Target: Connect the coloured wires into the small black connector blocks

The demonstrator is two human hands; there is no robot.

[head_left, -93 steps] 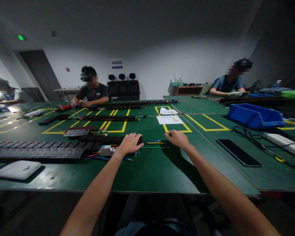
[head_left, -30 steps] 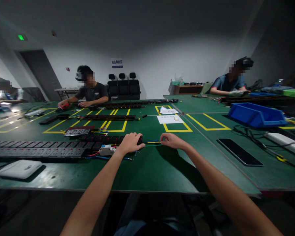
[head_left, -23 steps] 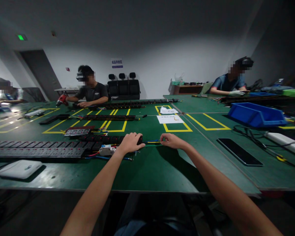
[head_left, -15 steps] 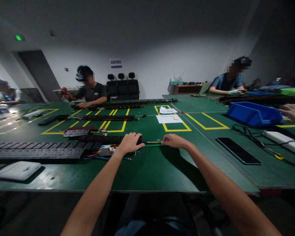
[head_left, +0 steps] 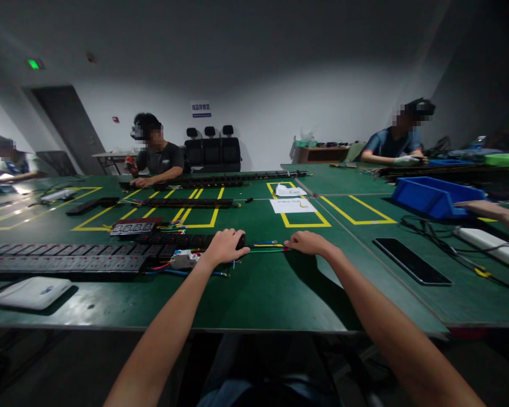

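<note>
My left hand (head_left: pixel 224 247) is closed over the right end of a black socket strip (head_left: pixel 165 240) lying on the green table. From that end, thin coloured wires (head_left: pixel 263 246) run to the right: blue, yellow and green ones. My right hand (head_left: pixel 309 243) pinches the wires at their far end, where a bit of red shows at the fingertips. Exactly which wires it holds is hidden. Left of my left hand lies a white circuit breaker (head_left: pixel 184 259) with red and blue leads, beside a row of black socket strips (head_left: pixel 68 259).
A phone (head_left: pixel 411 261), a white power strip (head_left: pixel 496 246) with black cables and a blue bin (head_left: pixel 428 196) lie to the right. A co-worker's hand (head_left: pixel 479 208) reaches in there. A white device (head_left: pixel 33 294) sits front left. Paper sheets (head_left: pixel 286 206) lie ahead.
My right hand has shifted slightly right along the wires, and red now shows at its fingertips. My left hand stays put. The co-worker's hand at right has moved left to the blue bin.
</note>
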